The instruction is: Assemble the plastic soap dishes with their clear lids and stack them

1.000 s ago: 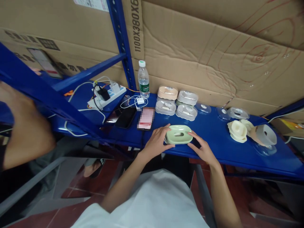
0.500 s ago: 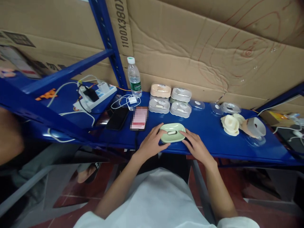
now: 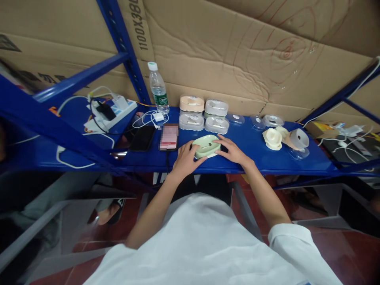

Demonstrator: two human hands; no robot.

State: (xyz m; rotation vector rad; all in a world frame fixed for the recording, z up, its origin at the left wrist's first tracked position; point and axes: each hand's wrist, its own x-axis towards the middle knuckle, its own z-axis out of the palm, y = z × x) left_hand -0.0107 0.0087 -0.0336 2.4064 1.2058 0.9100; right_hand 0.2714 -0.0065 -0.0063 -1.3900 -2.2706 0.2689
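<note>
A pale green oval dish (image 3: 207,146) with a small slot in its middle rests near the front edge of the blue table (image 3: 243,158). My left hand (image 3: 186,159) grips its left side, thumb on the rim and fingers curled along the edge. On the right side, my right hand (image 3: 230,150) holds the rim with thumb and fingers. Behind the dish stand stacked oval boxes under clear lids, one peach (image 3: 191,103) and several grey or whitish, such as the front right one (image 3: 217,125).
A phone (image 3: 169,137), a dark phone (image 3: 142,138), a water bottle (image 3: 158,89) and a power strip (image 3: 118,118) lie or stand to the left. Cream dishes (image 3: 273,138), a clear cup-like piece (image 3: 298,139) and clear lids (image 3: 273,120) are at the right.
The view has shifted, so the table sits higher and further left. The white piece in the dish's middle is no longer seen; a dark slot shows there. Both hands remain at the dish.
</note>
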